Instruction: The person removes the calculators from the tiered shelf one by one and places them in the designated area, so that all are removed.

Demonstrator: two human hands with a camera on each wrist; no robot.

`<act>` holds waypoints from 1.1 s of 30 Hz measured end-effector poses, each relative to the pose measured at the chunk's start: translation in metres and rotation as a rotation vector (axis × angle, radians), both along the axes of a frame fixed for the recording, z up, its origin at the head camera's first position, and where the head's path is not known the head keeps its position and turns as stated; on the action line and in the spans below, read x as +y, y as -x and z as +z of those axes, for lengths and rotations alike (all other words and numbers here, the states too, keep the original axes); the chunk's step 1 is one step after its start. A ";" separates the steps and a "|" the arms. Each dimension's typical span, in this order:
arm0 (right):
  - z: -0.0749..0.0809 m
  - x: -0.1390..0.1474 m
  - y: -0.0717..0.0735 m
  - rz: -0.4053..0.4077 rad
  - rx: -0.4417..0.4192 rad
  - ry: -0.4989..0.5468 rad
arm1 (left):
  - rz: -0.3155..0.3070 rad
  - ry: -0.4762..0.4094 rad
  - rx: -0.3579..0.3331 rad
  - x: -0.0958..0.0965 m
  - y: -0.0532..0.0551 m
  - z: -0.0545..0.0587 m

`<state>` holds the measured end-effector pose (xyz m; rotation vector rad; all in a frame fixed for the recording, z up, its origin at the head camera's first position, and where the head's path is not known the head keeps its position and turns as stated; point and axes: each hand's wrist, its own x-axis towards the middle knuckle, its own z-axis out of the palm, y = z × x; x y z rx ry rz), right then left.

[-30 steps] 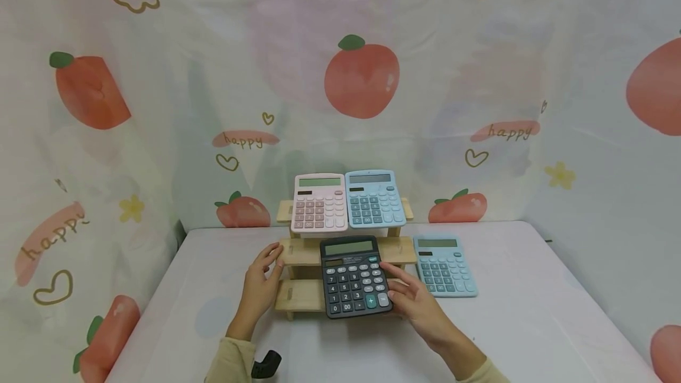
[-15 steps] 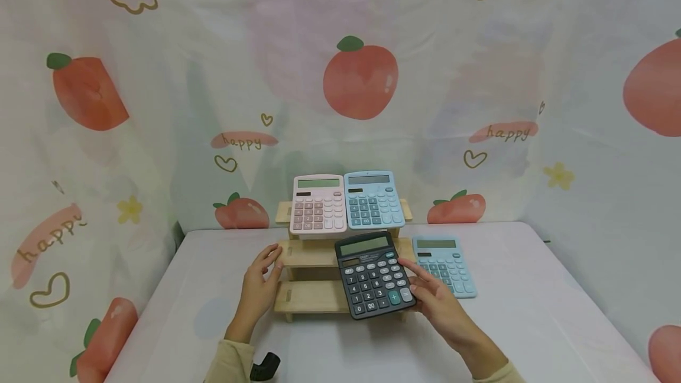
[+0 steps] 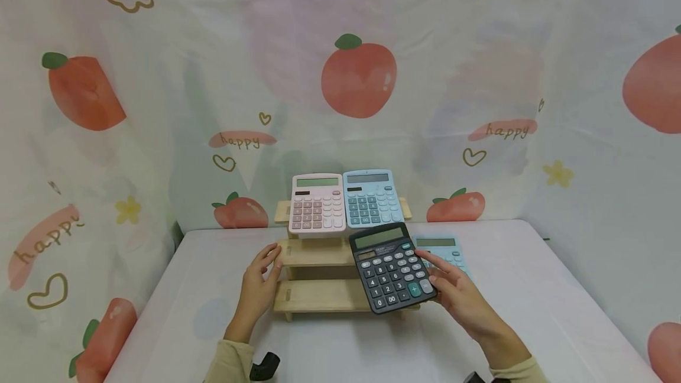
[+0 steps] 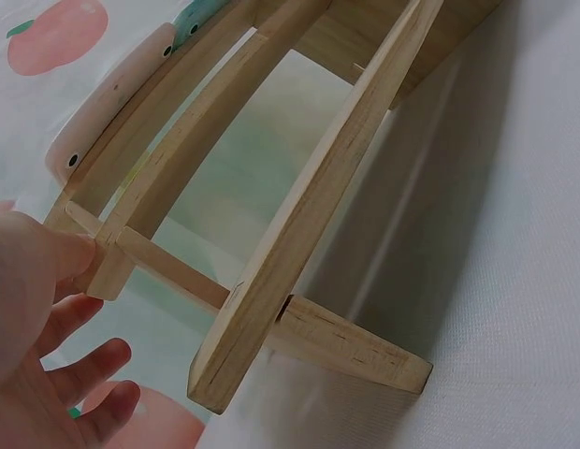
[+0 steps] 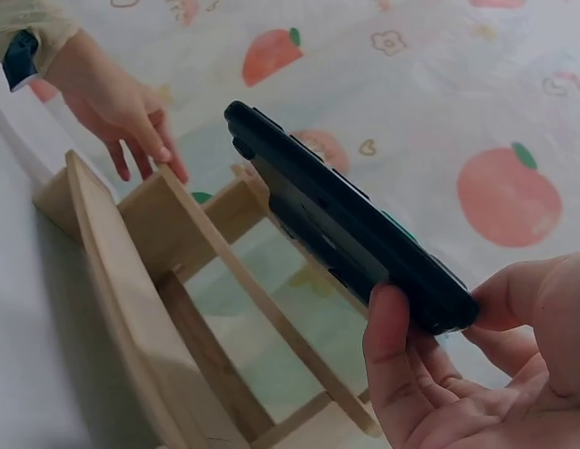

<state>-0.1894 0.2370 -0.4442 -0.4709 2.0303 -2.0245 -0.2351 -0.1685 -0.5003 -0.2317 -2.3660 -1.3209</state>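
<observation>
In the head view my right hand [image 3: 463,294] grips a black calculator [image 3: 392,268] by its right edge. The calculator is tilted, keys facing me, before the right part of a three-tier wooden rack [image 3: 324,295]. The right wrist view shows it edge-on, the thumb and fingers [image 5: 393,341] of that hand pinching one edge of the calculator [image 5: 346,220]. My left hand [image 3: 258,288] pinches the left end of the middle shelf, its other fingers spread loosely in the left wrist view. A pink calculator [image 3: 318,203] and a blue calculator [image 3: 373,198] lean side by side on the top tier.
A second blue calculator [image 3: 438,245] lies on the white table [image 3: 532,312] right of the rack, partly hidden by the black calculator and right hand. A fruit-patterned cloth [image 3: 425,75] hangs behind the table and along both sides.
My right hand has moved the black calculator to the right and slightly up, turning it more aslant. It now overlaps the blue calculator on the table. My left hand has stayed on the shelf end.
</observation>
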 end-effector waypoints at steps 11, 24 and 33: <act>0.002 0.028 0.003 -0.023 0.088 0.156 | 0.008 -0.007 -0.005 0.001 0.000 0.000; 0.007 0.056 0.003 -0.098 0.119 0.278 | 0.003 0.007 0.016 0.002 0.000 0.001; 0.004 0.078 0.006 -0.166 0.107 0.323 | 0.001 0.014 0.013 0.001 -0.001 0.001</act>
